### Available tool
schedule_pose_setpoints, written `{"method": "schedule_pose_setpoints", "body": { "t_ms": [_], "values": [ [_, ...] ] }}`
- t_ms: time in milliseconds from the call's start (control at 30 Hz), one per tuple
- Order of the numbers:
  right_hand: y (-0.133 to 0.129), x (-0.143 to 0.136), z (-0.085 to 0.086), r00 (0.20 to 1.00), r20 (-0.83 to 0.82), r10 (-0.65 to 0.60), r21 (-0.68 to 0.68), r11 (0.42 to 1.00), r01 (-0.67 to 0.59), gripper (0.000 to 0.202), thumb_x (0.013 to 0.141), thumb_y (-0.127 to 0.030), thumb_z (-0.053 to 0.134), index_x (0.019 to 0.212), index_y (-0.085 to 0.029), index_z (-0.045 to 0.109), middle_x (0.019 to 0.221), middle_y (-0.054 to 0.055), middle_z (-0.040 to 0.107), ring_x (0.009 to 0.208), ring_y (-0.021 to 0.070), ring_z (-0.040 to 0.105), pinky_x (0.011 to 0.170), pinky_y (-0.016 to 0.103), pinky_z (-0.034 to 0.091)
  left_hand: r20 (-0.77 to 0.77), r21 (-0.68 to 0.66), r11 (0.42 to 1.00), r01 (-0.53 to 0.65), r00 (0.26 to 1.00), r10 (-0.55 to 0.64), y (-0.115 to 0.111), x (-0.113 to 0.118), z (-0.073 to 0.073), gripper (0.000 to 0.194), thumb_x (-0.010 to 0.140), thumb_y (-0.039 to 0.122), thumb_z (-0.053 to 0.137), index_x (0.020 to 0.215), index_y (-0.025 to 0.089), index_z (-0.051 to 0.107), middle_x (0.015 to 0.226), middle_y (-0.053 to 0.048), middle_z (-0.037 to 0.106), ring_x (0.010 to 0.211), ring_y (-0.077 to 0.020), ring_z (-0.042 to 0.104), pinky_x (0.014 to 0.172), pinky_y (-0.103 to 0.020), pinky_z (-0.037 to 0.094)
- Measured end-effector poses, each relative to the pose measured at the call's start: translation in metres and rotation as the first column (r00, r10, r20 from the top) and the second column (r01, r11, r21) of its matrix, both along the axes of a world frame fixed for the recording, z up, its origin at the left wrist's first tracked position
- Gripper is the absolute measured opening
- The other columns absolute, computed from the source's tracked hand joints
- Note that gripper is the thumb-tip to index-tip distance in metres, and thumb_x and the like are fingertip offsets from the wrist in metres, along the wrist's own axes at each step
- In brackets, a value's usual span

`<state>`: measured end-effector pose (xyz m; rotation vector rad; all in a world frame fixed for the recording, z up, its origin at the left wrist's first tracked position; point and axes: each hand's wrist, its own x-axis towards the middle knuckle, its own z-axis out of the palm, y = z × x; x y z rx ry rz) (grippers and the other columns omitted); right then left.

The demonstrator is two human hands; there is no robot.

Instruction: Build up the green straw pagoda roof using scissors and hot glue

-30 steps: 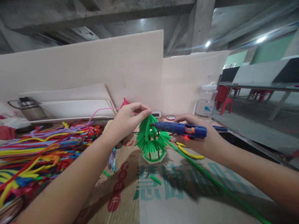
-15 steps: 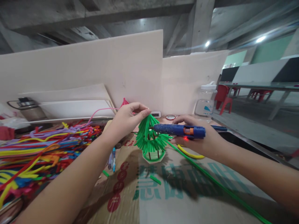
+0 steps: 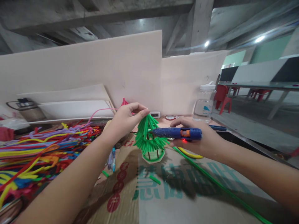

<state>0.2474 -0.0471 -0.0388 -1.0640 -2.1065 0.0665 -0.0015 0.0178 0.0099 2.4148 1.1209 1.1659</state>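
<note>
A small pavilion model (image 3: 150, 141) with two tiers of green pipe-cleaner roof and brown posts stands on an octagonal base. My left hand (image 3: 132, 116) pinches the tip of its upper roof between thumb and fingers. In my right hand (image 3: 198, 133) is a blue hot glue gun (image 3: 177, 133), its red light lit. The gun's nozzle points left into the gap between the roof tiers; whether it touches is hard to tell. Long green pipe cleaners (image 3: 210, 179) run from beside the model to the lower right. A short cut green piece (image 3: 154, 179) lies in front.
A heap of coloured pipe cleaners (image 3: 46, 149) covers the left side. Pens (image 3: 113, 160) lie near the model on the cardboard (image 3: 177, 205). A clear plastic bottle (image 3: 204, 104), a small digital display (image 3: 155, 114) and a pink pointed piece (image 3: 124, 101) stand behind.
The glue gun has tilted slightly and its nozzle sits a little lower against the model. My left hand keeps its pinch on the roof tip.
</note>
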Motion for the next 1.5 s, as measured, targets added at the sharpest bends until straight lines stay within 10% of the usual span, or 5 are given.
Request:
{"method": "schedule_pose_setpoints", "body": {
  "t_ms": [1500],
  "values": [
    [-0.0003, -0.0004, 0.0019, 0.995, 0.022, 0.095, 0.014, 0.995, -0.096, 0.034, 0.078, -0.045, 0.076, 0.106, -0.03, 0.064, 0.089, -0.001, 0.072, 0.08, 0.0188, 0.065, 0.07, 0.029, 0.048, 0.016, -0.007, 1.0, 0.027, 1.0, -0.027, -0.0031, 0.0013, 0.001, 0.029, 0.089, 0.044, 0.06, 0.086, 0.016, 0.068, 0.082, -0.003, 0.07, 0.075, -0.0154, 0.062, 0.071, -0.027, 0.049]
  ]
}}
